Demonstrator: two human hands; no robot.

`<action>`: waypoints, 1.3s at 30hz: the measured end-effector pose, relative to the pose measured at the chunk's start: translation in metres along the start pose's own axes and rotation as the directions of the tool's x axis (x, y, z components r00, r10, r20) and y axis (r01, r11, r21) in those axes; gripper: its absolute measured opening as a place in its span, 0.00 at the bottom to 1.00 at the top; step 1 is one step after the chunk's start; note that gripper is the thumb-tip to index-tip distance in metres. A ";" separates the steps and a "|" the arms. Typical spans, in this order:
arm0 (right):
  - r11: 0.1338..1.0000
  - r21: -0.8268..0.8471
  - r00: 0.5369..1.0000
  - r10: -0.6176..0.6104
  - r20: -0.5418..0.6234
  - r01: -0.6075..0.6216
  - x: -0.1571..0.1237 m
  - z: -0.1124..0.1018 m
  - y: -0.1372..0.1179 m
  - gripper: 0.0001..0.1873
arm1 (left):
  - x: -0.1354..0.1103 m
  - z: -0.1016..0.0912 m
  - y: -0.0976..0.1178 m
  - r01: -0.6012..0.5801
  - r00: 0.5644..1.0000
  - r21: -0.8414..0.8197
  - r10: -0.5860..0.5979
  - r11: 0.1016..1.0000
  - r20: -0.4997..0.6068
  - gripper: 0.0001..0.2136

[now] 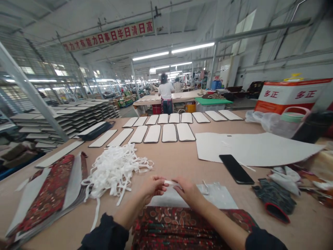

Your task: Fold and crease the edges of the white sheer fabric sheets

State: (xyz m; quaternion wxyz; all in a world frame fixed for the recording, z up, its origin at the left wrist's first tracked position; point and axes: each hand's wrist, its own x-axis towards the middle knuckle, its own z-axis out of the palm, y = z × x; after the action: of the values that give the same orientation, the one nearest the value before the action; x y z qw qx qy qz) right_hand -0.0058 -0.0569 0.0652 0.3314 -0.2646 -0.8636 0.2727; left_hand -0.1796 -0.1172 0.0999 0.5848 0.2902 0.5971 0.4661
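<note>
Between my two hands runs a short white strip (170, 182), pinched at its left end by my left hand (155, 187) and at its right end by my right hand (188, 191). Below them lies a pale, translucent sheet (218, 196). Nearest my body is a stack of dark red, flower-patterned fabric (166, 229), partly covered by my right forearm. To the left of my hands sits a tangled heap of white strips (117, 168). Further left, more patterned fabric (49, 194) lies with grey-white sheets.
Rows of white rounded panels (152, 133) lie across the table's far side. A large white sheet (255, 147), a black phone (236, 169) and a dark glove (274, 199) are on the right. A white-and-orange box (291, 95) stands behind. A person (165, 92) stands beyond the table.
</note>
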 end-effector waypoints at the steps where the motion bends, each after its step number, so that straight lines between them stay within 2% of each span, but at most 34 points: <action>1: 0.990 0.092 0.993 0.105 0.053 -0.109 0.002 0.002 -0.001 0.13 | 0.002 -0.003 -0.003 -0.033 0.999 0.059 0.035 0.998 -0.031 0.09; 3: 0.932 0.214 0.948 0.251 0.197 -0.291 0.005 0.004 -0.003 0.13 | 0.007 -0.009 -0.009 -0.101 0.991 0.177 0.115 0.979 -0.072 0.06; 5: 0.896 0.228 0.900 0.304 0.313 -0.381 0.008 0.004 -0.001 0.11 | 0.012 -0.017 -0.014 -0.145 0.977 0.256 0.179 0.956 -0.115 0.04; 8: 0.904 0.135 0.877 0.342 0.338 -0.405 0.010 -0.005 0.011 0.10 | 0.019 -0.035 -0.021 -0.164 0.947 0.323 0.240 0.932 -0.212 0.02; 11: 0.915 0.003 0.868 0.381 0.318 -0.403 0.011 -0.020 0.031 0.12 | 0.021 -0.057 -0.031 -0.135 0.925 0.348 0.243 0.928 -0.291 0.03; 15: 0.895 -0.246 0.833 0.440 0.336 -0.373 0.005 -0.029 0.052 0.13 | 0.019 -0.072 -0.048 -0.073 0.921 0.430 0.226 0.900 -0.317 0.06; 18: 0.830 -0.459 0.824 0.481 0.300 -0.318 -0.001 -0.021 0.053 0.13 | 0.019 -0.075 -0.058 -0.045 0.913 0.554 0.259 0.831 -0.315 0.06; 21: 0.776 -0.560 0.810 0.511 0.287 -0.291 -0.006 -0.009 0.049 0.14 | 0.022 -0.076 -0.064 -0.023 0.890 0.687 0.328 0.726 -0.316 0.05; 27: 0.757 -0.597 0.815 0.507 0.281 -0.265 -0.007 0.000 0.049 0.14 | 0.023 -0.077 -0.066 0.061 0.874 0.825 0.370 0.562 -0.316 0.06; 39: 0.736 -0.610 0.805 0.534 0.259 -0.292 -0.005 0.001 0.051 0.15 | 0.024 -0.071 -0.065 0.153 0.880 0.911 0.366 0.383 -0.302 0.07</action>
State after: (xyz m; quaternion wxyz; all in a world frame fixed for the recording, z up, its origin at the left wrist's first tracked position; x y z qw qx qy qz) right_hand 0.0105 -0.0241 0.0297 -0.0213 -0.4720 -0.8709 0.1352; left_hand -0.2386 -0.1369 0.0231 0.1351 0.4840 0.8515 0.1500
